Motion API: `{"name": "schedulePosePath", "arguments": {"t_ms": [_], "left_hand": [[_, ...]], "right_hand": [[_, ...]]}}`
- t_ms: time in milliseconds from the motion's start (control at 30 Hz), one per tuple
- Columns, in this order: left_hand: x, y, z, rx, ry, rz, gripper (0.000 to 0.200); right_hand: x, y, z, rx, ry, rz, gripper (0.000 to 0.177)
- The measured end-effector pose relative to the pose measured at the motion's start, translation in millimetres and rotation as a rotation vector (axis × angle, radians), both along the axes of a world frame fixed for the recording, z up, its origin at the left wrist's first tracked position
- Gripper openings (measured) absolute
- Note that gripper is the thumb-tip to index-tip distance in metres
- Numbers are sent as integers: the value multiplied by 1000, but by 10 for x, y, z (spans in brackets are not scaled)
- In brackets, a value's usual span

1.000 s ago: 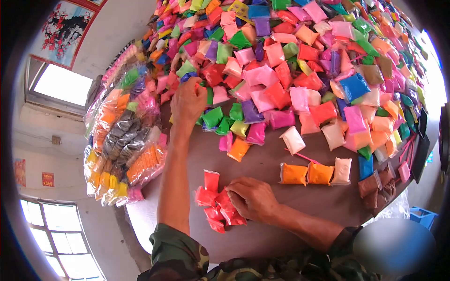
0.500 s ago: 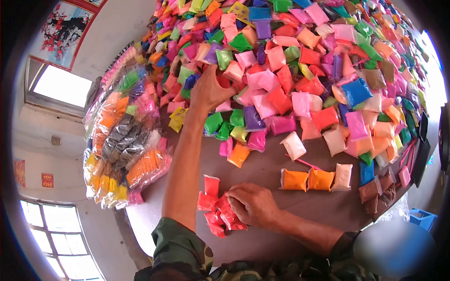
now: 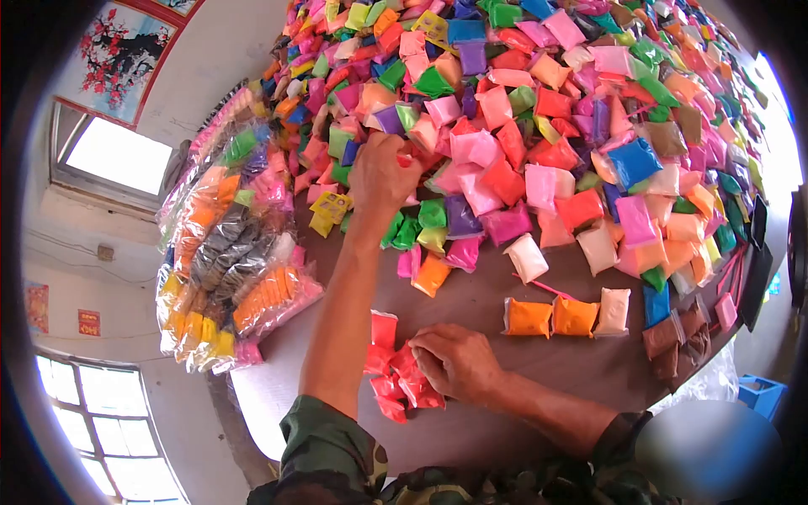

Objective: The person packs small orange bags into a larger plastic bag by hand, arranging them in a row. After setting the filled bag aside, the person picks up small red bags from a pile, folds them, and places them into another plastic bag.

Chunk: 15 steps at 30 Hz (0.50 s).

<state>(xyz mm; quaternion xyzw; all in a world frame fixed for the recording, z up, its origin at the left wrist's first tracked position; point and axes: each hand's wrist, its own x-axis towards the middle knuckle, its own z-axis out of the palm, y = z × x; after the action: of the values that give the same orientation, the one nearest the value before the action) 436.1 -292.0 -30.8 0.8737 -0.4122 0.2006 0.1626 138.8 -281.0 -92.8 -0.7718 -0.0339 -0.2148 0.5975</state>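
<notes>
Here, left hand [image 3: 383, 172] fingers clamped on red packet [image 3: 407, 160] inside heap [image 3: 539, 109]; right hand [image 3: 454, 362] fingers closed over red stack [image 3: 380, 330] below heap. Likely light, squashy, slick: pinch corner.

On the table [image 3: 497, 290], a small cluster of sachets [image 3: 385, 370] lies under and just left of the right hand's [image 3: 454, 362] fingers [image 3: 425, 358]. A row of three sachets [image 3: 566, 316] sits apart to their right. Beyond them the heap of sachets [image 3: 547, 101] covers the far table. The left hand's [image 3: 383, 172] fingers [image 3: 396, 151] are at its near edge, closed about one sachet [image 3: 406, 159]. Left of those fingers, bagged bundles [image 3: 236, 252] lie along the table's left edge
</notes>
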Motion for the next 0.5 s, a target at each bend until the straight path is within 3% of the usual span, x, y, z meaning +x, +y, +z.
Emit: {"name": "schedulePosePath", "arguments": {"t_ms": [133, 233, 367, 400, 500], "left_hand": [[-9, 289, 150, -144, 151, 19, 24], [-120, 561, 358, -213, 437, 63, 25], [-423, 910, 587, -346, 1078, 51, 25], [-418, 1063, 482, -330, 970, -50, 23], [-776, 1352, 626, -77, 1165, 101, 26]], "right_hand": [[-25, -22, 51, -44, 79, 16, 14], [-4, -1, 31, 5, 22, -10, 12], [7, -4, 32, -7, 32, -11, 11], [6, -9, 26, -14, 42, -10, 12], [8, -1, 14, 10, 50, -23, 10]]}}
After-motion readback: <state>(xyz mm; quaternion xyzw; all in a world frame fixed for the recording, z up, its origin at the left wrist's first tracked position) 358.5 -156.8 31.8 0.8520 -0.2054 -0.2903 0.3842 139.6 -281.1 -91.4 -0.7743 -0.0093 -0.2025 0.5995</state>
